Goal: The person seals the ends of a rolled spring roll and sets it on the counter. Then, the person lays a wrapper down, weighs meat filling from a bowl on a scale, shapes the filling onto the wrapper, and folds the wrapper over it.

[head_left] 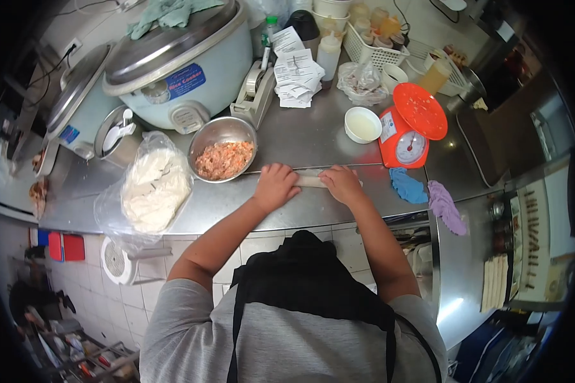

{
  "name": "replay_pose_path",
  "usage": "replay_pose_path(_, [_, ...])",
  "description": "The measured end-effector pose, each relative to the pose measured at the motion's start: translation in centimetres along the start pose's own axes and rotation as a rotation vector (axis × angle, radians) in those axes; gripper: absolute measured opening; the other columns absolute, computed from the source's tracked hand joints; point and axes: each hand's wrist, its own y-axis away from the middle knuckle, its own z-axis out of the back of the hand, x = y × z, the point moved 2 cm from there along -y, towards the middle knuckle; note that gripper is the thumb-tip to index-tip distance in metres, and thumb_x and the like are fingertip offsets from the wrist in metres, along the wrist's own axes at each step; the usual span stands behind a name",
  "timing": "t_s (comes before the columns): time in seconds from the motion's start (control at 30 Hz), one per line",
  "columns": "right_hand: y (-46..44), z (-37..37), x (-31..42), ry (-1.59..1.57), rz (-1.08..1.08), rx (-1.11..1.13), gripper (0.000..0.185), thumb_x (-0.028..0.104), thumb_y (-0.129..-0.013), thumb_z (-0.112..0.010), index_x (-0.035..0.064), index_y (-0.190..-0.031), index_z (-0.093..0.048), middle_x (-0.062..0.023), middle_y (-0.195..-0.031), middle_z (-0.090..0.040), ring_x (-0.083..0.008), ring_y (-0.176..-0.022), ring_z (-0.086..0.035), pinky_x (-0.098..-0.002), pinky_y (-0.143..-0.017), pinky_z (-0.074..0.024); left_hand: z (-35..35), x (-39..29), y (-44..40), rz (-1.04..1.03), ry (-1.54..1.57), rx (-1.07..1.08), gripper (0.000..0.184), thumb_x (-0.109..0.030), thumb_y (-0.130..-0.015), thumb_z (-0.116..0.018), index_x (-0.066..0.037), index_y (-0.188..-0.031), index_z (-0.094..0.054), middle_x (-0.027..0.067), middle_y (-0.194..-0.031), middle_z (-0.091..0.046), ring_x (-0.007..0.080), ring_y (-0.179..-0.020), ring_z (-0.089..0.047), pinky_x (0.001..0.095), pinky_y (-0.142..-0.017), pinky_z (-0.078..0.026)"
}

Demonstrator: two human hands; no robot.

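Note:
A pale, slim roll [310, 179], perhaps a filled wrapper or dough, lies crosswise on the steel counter. My left hand [276, 187] curls over its left end and my right hand [342, 184] over its right end, leaving only the middle bare. What is inside the roll is hidden. Beyond my left hand, a steel bowl [197, 131] tilts slightly and holds an orange-pink minced filling [224, 159]. Farther left, an open clear plastic bag [112, 207] holds floury white sheets or dough [155, 191]. A white bowl [363, 125] of pale liquid sits past my right hand.
An orange kitchen scale [402, 137] stands right of the white bowl, with blue [409, 186] and purple [446, 207] cloths near it. A large rice cooker [179, 76], a tape dispenser [254, 92] and paper slips [297, 76] line the back. A white stool [118, 260] is below.

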Motion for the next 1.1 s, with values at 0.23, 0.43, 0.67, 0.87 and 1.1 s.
replay_pose_path(0.23, [1.2,-1.0,1.8,0.069,0.173,-0.357,0.018,0.020,-0.073,-0.062,0.0189,-0.091,-0.065,-0.0010,-0.097,-0.056,-0.0227,-0.098,-0.048,-0.0383,-0.083,-0.0367,-1.4,1.7,-0.9,0.017,0.057,0.035,0.020,-0.027,-0.068,-0.066,-0.014,-0.082,-0.062,-0.0010,-0.082,-0.055,0.0192,-0.084,-0.049,0.0370,-0.072,-0.032])
replay_pose_path(0.43, [-0.7,-1.4,0.5,0.025,0.120,-0.177,0.023,0.020,-0.075,-0.059,0.0209,-0.098,-0.064,-0.0018,-0.100,-0.056,-0.0227,-0.096,-0.049,-0.0370,-0.083,-0.0384,-1.3,1.2,-2.2,0.030,0.021,-0.033,0.021,-0.024,-0.067,-0.067,-0.015,-0.086,-0.064,0.0015,-0.084,-0.055,0.0192,-0.085,-0.049,0.0369,-0.074,-0.033])
replay_pose_path(0.67, [-1.2,-1.0,0.2,0.017,0.128,-0.140,0.024,0.026,-0.077,-0.059,0.0211,-0.100,-0.064,-0.0026,-0.100,-0.056,-0.0238,-0.097,-0.049,-0.0385,-0.083,-0.0388,-4.0,2.0,-2.3,0.100,0.184,0.098,0.024,-0.024,-0.068,-0.067,-0.011,-0.087,-0.063,0.0054,-0.087,-0.056,0.0248,-0.086,-0.053,0.0384,-0.074,-0.041])
replay_pose_path(0.87, [0.3,-1.5,0.8,0.045,0.092,-0.097,0.027,0.028,-0.075,-0.060,0.0203,-0.100,-0.063,-0.0032,-0.099,-0.054,-0.0242,-0.097,-0.049,-0.0397,-0.083,-0.0389,-3.5,1.8,-1.6,0.082,0.204,0.147,0.023,-0.025,-0.068,-0.067,-0.012,-0.088,-0.064,0.0047,-0.088,-0.057,0.0247,-0.087,-0.053,0.0382,-0.073,-0.041])
replay_pose_path(1.1, [2.1,-1.2,2.2,0.009,0.031,-0.001,0.028,0.026,-0.076,-0.060,0.0178,-0.103,-0.060,-0.0058,-0.096,-0.055,-0.0253,-0.090,-0.052,-0.0380,-0.079,-0.0421,1.0,-0.2,-0.1,0.109,0.138,-0.106,0.028,-0.024,-0.072,-0.065,-0.012,-0.097,-0.060,0.0053,-0.090,-0.056,0.0230,-0.081,-0.052,0.0363,-0.072,-0.040])
